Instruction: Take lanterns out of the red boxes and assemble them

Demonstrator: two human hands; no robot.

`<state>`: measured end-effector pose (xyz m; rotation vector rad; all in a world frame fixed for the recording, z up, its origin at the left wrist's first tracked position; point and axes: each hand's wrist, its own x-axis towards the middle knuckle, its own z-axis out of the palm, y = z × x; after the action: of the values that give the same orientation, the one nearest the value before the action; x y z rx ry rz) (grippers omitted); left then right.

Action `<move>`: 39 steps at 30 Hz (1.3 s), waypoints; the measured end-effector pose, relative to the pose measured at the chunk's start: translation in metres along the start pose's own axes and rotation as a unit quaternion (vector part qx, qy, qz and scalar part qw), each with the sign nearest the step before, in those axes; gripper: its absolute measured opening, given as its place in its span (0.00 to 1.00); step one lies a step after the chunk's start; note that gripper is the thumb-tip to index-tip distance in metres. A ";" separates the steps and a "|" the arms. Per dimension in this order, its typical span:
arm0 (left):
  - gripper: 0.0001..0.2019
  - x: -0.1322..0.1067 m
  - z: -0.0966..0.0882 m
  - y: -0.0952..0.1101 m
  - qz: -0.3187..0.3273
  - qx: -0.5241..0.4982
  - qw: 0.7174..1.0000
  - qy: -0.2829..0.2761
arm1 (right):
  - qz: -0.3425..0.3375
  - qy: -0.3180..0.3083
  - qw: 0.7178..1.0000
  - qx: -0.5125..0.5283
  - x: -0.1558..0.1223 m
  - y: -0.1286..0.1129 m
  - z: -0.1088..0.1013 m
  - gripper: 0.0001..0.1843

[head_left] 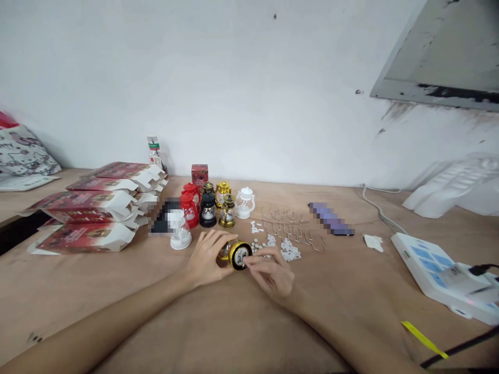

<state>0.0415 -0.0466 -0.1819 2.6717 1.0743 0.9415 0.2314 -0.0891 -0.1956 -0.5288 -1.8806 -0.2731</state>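
Note:
My left hand point(210, 258) is wrapped around a small gold-and-black lantern point(234, 251), tilted on its side so its round base faces me. Closed in a pinch, my right hand point(273, 272) has its fingertips at the middle of that base; whatever they may hold is too small to make out. Small white round pieces point(255, 244) and flat white plastic pieces point(289, 250) lie just beyond my right hand. Bent wire handles point(290, 228) are spread behind them. Upright lanterns stand behind my left hand: red point(189, 210), black point(208, 212), gold point(223, 195) and white point(245, 203).
Red-and-white cartons point(86, 205) are stacked at the left. A small red box point(199, 174) stands near the wall. To the right lie a phone point(331, 218), a crumpled tissue point(373, 242), a white power strip point(444, 278) with cables, and a yellow strip point(424, 339).

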 end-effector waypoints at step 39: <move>0.13 0.008 -0.002 -0.012 0.211 0.277 0.932 0.098 | 0.514 0.072 0.763 0.384 -0.006 0.009 0.020 0.13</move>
<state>0.0380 -0.0328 -0.1804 3.4389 0.9198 1.1291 0.2212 -0.0742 -0.2086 -0.8238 -1.1405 1.1134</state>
